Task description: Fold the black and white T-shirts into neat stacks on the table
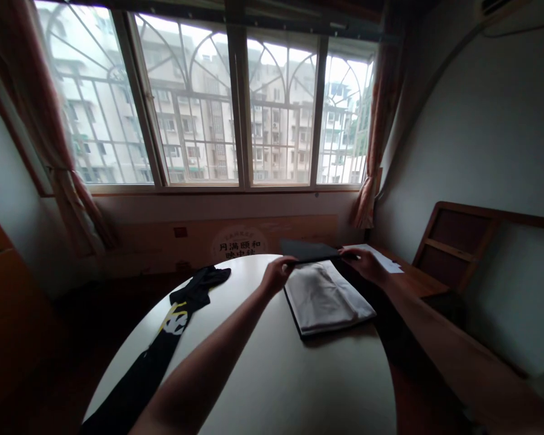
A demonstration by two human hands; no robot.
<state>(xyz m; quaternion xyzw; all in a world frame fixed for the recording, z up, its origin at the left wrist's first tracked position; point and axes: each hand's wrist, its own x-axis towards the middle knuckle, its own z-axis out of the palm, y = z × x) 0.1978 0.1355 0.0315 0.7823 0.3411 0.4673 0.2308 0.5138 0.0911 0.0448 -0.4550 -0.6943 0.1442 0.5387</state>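
Both hands are closed on a thin, dark, flat piece (310, 250), which looks like folded cloth or a panel; I cannot tell which. My left hand (278, 272) grips its left front corner, and my right hand (360, 261) has the right end. The piece is held level just above the far edge of a folded white cloth (326, 299). Under that cloth a dark layer shows along the left and front edges. To the left, a black garment (199, 287) with yellow and white print lies stretched along the rim of the round white table (263, 368).
Beyond the table, a long cardboard box (294, 232) with printed characters stands below the barred windows. To the right are a wooden table (421, 281) with white papers (381, 258) on it and a wooden frame (457, 241) against the wall. Tied curtains (369, 187) hang beside the windows.
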